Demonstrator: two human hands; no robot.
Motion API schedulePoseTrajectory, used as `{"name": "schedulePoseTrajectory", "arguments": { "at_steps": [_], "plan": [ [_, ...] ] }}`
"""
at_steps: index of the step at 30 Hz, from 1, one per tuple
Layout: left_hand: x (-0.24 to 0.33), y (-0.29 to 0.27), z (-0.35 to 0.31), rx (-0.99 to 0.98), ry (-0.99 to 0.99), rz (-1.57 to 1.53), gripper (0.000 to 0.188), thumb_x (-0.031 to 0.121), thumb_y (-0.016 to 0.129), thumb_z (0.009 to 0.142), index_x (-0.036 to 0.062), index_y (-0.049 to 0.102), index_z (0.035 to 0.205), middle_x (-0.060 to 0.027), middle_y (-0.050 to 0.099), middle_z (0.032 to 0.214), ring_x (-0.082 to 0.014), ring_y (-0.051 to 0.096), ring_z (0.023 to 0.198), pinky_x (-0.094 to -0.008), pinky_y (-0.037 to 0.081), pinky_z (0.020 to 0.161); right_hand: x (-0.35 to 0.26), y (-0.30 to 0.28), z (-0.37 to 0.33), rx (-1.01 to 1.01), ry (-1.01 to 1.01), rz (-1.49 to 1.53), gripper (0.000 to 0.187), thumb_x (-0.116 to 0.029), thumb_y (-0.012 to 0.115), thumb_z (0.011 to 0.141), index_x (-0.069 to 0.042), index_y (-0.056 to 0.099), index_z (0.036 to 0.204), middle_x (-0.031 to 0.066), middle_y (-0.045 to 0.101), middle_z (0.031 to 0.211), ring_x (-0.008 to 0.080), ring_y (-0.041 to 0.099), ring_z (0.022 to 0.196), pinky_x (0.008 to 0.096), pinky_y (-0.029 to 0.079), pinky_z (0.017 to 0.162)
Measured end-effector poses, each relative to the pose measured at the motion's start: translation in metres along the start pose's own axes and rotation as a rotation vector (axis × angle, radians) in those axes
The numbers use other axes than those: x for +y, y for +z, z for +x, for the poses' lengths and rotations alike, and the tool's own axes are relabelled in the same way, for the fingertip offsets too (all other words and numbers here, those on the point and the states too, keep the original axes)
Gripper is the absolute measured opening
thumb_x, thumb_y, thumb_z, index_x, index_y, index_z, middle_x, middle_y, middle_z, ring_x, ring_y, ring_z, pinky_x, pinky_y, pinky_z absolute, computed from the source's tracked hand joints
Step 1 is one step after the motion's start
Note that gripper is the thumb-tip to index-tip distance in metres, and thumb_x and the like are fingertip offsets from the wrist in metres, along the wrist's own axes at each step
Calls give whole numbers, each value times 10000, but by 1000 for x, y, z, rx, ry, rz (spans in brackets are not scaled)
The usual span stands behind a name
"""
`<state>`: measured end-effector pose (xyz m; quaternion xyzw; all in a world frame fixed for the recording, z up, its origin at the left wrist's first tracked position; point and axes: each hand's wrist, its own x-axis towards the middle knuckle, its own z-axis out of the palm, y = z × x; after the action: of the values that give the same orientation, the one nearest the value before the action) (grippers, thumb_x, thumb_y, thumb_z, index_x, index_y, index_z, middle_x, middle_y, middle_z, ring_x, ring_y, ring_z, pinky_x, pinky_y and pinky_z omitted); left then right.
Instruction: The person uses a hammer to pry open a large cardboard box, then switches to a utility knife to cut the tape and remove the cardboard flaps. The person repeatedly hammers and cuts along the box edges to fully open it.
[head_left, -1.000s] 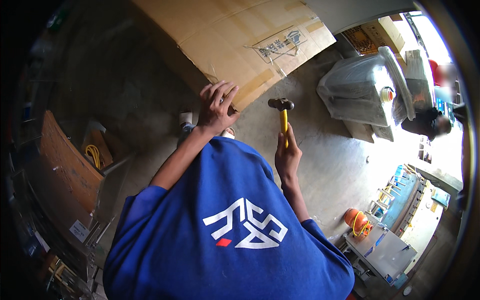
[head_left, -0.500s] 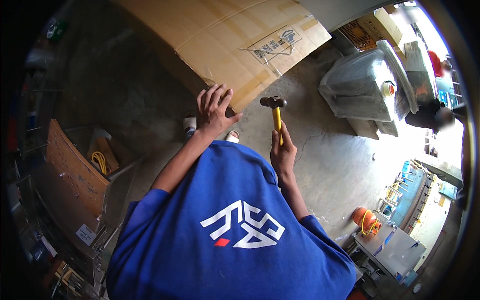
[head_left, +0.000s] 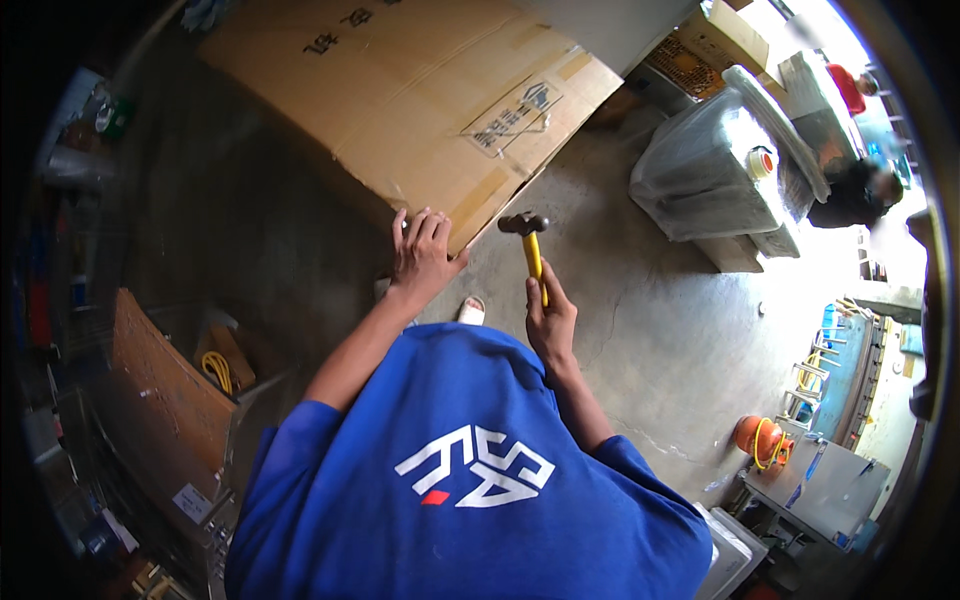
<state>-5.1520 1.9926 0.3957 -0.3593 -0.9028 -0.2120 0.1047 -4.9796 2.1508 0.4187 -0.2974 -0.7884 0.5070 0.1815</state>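
A large brown cardboard box [head_left: 400, 110] fills the upper part of the head view, its nearest corner toward me. My left hand [head_left: 422, 265] grips that corner, fingers bent over the edge and the thumb near the corner's tip. In my right hand [head_left: 553, 318] is a hammer [head_left: 532, 250] with a yellow handle and a dark, rounded head. The fingers are closed round the handle's lower part. The hammer's head points up, just right of the box corner and apparently apart from it.
A plastic-wrapped bulky item [head_left: 705, 165] stands at the right; behind it is a person in dark clothing [head_left: 855, 195]. An orange gas cylinder [head_left: 762, 440] stands by a grey metal cabinet [head_left: 825, 490] at the lower right. A brown board [head_left: 170, 390] leans at the left near coiled yellow cable [head_left: 216, 370].
The view has shifted, showing more of the box. My left fingers have drawn in more tightly over the corner. The hammer, still in my right hand, now tilts left, its head closer to the box.
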Motion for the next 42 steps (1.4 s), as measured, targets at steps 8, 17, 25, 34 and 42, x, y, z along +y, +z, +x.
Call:
{"name": "schedulePoseTrajectory", "arguments": {
  "at_steps": [8,17,25,34,42],
  "plan": [
    [14,-2,60,-278,25,137,853,265,809,766,4,453,1495,-263,453,1511,-442,378,1446,-550,298,1210,-2,-5,-1,57,6,47,398,-198,638,1027,-95,603,1409,256,713,935,180,705,826,325,546,778],
    [10,0,54,-157,154,62,638,175,745,743,-18,624,1339,-233,577,1427,-462,490,1359,-507,394,1160,36,-24,-21,200,114,71,406,-210,636,1029,-65,604,1407,199,707,860,151,649,767,314,536,750],
    [7,1,52,-85,89,-325,368,211,737,844,-15,716,1134,-190,702,1214,-382,636,1141,-487,487,1017,42,-42,-22,218,185,102,406,-208,630,1032,-51,604,1406,144,692,856,125,611,769,290,520,748],
    [9,7,21,-234,155,83,893,459,661,940,-153,339,1506,-323,376,1570,-396,277,1530,-492,173,1270,40,-41,2,191,128,95,389,-189,632,1033,-52,614,1397,103,669,885,102,579,763,273,498,726],
    [8,-49,-52,32,78,-190,505,343,693,929,16,646,1310,-168,603,1404,-348,517,1354,-474,382,1160,50,-11,-4,8,140,381,247,-230,579,1070,-76,644,1252,-55,491,604,32,429,464,224,332,405]
  ]
}}
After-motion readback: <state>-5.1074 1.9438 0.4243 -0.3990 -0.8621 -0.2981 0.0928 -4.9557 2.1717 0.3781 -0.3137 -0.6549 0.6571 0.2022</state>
